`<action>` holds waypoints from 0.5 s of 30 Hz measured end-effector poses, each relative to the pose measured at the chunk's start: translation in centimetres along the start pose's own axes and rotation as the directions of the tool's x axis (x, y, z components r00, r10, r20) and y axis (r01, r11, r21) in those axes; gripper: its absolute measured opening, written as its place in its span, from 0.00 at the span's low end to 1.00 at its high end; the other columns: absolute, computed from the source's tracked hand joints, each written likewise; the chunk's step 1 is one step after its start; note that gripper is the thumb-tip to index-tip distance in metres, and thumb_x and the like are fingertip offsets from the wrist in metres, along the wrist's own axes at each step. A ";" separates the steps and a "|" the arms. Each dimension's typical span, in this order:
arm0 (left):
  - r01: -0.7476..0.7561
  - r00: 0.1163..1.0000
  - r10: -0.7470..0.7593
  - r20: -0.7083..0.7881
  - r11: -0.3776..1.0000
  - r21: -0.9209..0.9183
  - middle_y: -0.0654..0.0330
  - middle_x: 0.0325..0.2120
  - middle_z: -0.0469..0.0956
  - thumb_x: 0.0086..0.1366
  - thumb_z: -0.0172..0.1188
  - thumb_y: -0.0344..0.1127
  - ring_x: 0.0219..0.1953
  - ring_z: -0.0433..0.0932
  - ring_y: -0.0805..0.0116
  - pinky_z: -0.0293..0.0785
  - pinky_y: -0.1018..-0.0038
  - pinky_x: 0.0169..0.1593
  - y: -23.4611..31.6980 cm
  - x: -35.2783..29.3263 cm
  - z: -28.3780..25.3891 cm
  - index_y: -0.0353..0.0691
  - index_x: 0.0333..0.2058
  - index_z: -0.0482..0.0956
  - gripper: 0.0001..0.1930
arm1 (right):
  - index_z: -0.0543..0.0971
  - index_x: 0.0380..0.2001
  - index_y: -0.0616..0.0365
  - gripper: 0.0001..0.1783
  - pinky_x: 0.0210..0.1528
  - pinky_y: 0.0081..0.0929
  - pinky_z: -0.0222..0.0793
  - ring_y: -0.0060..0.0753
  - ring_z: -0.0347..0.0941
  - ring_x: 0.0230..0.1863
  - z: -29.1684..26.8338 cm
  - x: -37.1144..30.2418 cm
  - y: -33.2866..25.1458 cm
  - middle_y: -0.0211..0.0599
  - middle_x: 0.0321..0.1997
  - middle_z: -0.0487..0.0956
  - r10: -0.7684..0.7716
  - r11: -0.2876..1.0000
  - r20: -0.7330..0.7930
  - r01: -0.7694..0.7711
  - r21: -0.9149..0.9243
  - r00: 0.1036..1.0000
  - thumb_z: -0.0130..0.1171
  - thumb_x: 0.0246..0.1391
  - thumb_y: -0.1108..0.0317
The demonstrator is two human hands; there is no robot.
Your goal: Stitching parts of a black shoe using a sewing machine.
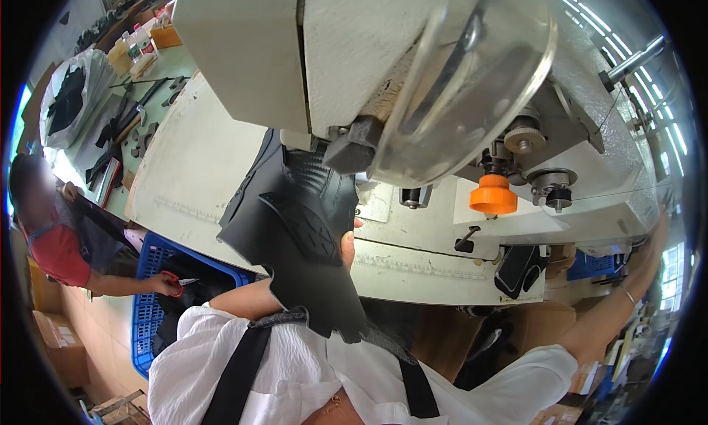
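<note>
A black shoe upper with raised, ribbed patterning lies under the head of a white sewing machine and drapes over the table's near edge toward my lap. My left hand grips its right side; the thumb and a fingertip show, while the other fingers are hidden beneath the piece. Far to the right, my right arm stretches up to the machine's end, where my right hand is small and unclear at the picture's rim. A clear plastic guard covers the needle area. An orange knob sits to its right.
The white table carries a printed ruler along its front. At left, a co-worker's hand holds red-handled scissors over a blue crate with black pieces. A plastic bag stands behind. Cardboard boxes stand below right.
</note>
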State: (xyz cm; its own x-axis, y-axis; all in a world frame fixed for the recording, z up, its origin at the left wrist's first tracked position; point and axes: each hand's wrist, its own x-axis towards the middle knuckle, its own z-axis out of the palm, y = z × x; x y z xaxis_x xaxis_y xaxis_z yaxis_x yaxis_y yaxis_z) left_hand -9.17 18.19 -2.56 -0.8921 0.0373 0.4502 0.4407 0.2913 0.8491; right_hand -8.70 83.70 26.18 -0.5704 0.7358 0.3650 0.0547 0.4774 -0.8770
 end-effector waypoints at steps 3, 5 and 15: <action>0.088 0.996 -0.088 0.009 0.989 -0.116 0.55 0.38 0.73 0.64 0.49 0.30 0.42 0.71 0.66 0.66 0.69 0.50 -0.2 -0.3 0.0 0.37 0.41 0.73 0.09 | 0.70 0.56 0.59 0.26 0.50 0.35 0.71 0.36 0.75 0.49 -0.2 -0.7 0.0 0.42 0.50 0.76 0.065 0.991 0.067 -0.072 0.111 0.996 0.51 0.61 0.53; 0.108 0.994 -0.107 0.017 0.985 -0.137 0.55 0.38 0.73 0.64 0.49 0.30 0.43 0.71 0.67 0.66 0.70 0.49 0.3 0.0 -0.2 0.37 0.41 0.74 0.09 | 0.70 0.57 0.60 0.26 0.53 0.37 0.69 0.39 0.73 0.51 -0.5 -1.2 0.3 0.44 0.53 0.75 -0.018 0.994 -0.030 0.021 0.107 0.999 0.51 0.61 0.56; -0.385 0.922 0.277 0.270 0.723 0.574 0.56 0.33 0.74 0.66 0.47 0.29 0.36 0.73 0.68 0.69 0.73 0.43 0.2 0.9 -1.8 0.36 0.39 0.74 0.08 | 0.80 0.43 0.62 0.18 0.42 0.30 0.67 0.29 0.72 0.38 2.5 -9.2 -2.5 0.40 0.42 0.78 -0.484 0.861 -0.553 0.482 -0.163 0.678 0.53 0.59 0.60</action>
State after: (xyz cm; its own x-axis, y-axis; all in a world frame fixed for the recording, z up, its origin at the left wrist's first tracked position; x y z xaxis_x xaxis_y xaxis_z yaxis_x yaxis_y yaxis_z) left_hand -9.69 16.55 -1.53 -0.7273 0.3729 0.5763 0.6049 0.7448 0.2815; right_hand -5.64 74.52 24.23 0.0403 0.5331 0.8451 -0.0942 0.8441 -0.5279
